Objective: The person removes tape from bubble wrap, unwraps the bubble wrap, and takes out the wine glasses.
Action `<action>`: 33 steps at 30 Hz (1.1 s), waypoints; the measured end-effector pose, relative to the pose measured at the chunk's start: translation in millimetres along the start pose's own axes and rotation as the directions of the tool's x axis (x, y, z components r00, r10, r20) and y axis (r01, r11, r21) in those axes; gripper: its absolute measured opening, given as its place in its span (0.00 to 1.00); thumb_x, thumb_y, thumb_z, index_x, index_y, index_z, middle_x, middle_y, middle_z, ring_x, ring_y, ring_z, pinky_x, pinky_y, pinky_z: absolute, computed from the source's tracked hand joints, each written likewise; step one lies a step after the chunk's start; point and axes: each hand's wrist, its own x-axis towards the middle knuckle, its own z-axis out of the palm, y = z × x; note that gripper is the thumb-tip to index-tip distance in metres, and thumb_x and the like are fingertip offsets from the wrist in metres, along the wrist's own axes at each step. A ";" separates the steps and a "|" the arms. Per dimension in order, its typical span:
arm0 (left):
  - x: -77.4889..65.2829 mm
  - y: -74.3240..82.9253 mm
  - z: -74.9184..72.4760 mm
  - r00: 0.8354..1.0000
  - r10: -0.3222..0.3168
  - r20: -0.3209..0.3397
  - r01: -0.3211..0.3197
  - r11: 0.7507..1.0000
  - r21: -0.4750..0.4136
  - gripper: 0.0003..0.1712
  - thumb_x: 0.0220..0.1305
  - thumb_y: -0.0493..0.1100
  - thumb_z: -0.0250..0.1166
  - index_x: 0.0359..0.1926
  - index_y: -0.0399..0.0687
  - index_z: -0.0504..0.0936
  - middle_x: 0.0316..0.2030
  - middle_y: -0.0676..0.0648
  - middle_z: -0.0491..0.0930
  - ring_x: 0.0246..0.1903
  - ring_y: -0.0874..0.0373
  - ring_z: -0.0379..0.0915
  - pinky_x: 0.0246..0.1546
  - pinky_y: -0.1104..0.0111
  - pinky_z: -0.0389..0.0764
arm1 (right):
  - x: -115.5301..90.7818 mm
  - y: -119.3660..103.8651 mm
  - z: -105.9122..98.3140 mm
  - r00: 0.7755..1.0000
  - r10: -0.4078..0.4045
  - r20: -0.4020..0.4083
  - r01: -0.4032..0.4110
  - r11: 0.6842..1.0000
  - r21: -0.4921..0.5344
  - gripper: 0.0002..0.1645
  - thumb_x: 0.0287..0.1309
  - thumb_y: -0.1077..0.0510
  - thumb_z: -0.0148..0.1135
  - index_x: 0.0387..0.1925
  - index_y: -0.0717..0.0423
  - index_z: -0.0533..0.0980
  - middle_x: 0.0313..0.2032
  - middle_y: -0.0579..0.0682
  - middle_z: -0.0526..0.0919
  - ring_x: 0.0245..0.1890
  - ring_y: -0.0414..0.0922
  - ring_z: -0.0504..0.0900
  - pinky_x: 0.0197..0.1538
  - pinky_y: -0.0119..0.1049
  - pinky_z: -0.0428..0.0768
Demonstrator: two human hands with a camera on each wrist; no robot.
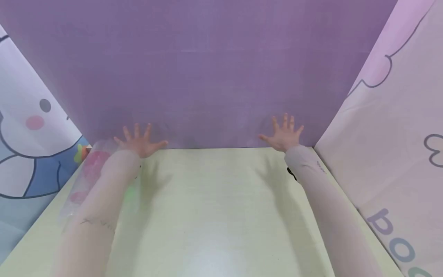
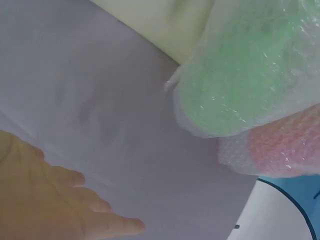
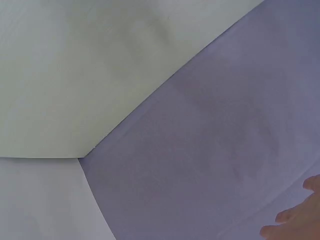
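Both hands are stretched forward over the pale table (image 1: 207,200), near its far edge, with fingers spread and nothing held. My left hand (image 1: 140,145) is at the left in the head view, in front of the purple backdrop (image 1: 214,77). At the right, my right hand (image 1: 284,135) is spread in the same way. Below and beside the left forearm lie items in bubble wrap: a pink-red one (image 2: 285,142) and a green one (image 2: 235,80), large in the left wrist view. The left forearm partly hides them in the head view. Only fingertips (image 3: 287,217) of the right hand show in the right wrist view.
A cloth wall with a cartoon figure (image 1: 27,134) borders the table on the left. On the right stands a pale printed wall (image 1: 398,146) with letters and outlines. The purple backdrop rises along the table's far edge. Shadows of both arms fall on the tabletop.
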 end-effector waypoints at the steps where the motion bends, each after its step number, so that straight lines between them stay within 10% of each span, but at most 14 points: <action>1: -1.7 0.5 -1.4 1.000 0.002 -0.005 -0.002 1.000 0.000 0.59 0.50 0.82 0.37 0.71 0.52 0.31 0.68 0.29 0.25 0.62 0.24 0.14 0.51 0.25 0.26 | -1.2 1.3 -1.2 1.000 -0.004 -0.003 0.004 1.000 0.003 0.58 0.50 0.22 0.40 0.72 0.48 0.37 0.70 0.64 0.27 0.69 0.62 0.25 0.60 0.74 0.31; 10: -16.2 3.1 -3.4 0.993 0.043 -0.108 -0.048 0.998 -0.047 0.48 0.62 0.61 0.50 0.70 0.36 0.40 0.67 0.24 0.32 0.63 0.23 0.21 0.58 0.30 0.40 | -17.8 4.4 -4.9 0.994 -0.069 -0.079 0.074 0.995 0.061 0.51 0.57 0.31 0.46 0.70 0.58 0.48 0.68 0.67 0.49 0.67 0.65 0.45 0.62 0.71 0.41; 16: -36.7 11.9 -0.3 0.981 0.077 -0.178 -0.102 0.985 -0.137 0.45 0.63 0.53 0.52 0.68 0.29 0.44 0.64 0.22 0.46 0.62 0.25 0.43 0.59 0.35 0.53 | -32.2 3.4 -2.3 0.988 -0.108 -0.113 0.123 0.984 0.132 0.41 0.61 0.40 0.48 0.65 0.63 0.57 0.65 0.65 0.58 0.64 0.64 0.56 0.61 0.64 0.59; 33: -96.1 17.5 19.8 0.944 0.100 -0.316 -0.237 0.870 -0.433 0.31 0.67 0.53 0.49 0.64 0.38 0.62 0.63 0.35 0.64 0.60 0.36 0.60 0.57 0.44 0.65 | -65.0 0.8 10.6 0.966 -0.184 -0.181 0.232 0.926 0.297 0.30 0.61 0.49 0.53 0.59 0.63 0.66 0.59 0.63 0.69 0.60 0.60 0.65 0.60 0.58 0.65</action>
